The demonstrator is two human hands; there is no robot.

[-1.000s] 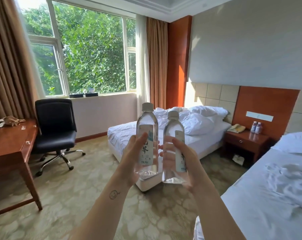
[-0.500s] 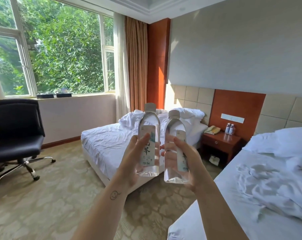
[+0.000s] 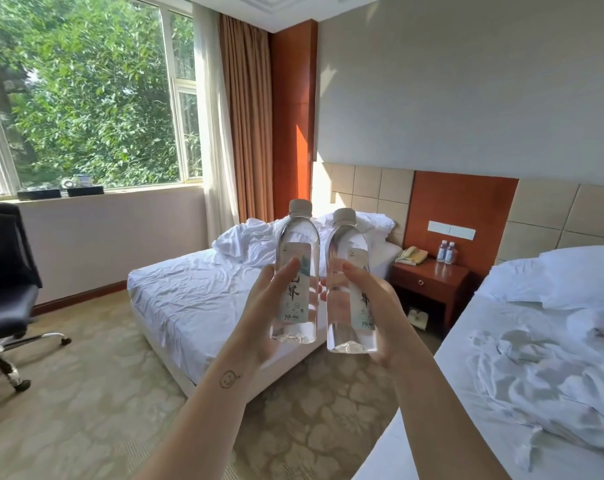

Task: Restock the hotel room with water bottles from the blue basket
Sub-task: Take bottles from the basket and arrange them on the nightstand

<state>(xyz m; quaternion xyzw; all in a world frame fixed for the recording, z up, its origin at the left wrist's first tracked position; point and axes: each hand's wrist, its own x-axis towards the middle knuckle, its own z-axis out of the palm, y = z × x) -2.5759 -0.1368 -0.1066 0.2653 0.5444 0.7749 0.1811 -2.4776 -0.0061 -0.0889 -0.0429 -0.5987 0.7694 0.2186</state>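
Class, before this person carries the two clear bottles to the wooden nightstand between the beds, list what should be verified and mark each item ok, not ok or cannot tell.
1. Left hand grips the left clear plastic water bottle upright: ok.
2. Right hand grips the right clear plastic water bottle upright: ok.
3. Both grey caps on: ok; sealed: cannot tell.
4. Carpeted path between the white beds free of obstacles: ok as far as visible.
5. Free space on the red-brown wooden nightstand: ok, beside the cream telephone and two small bottles.
6. Blue basket location: cannot tell.
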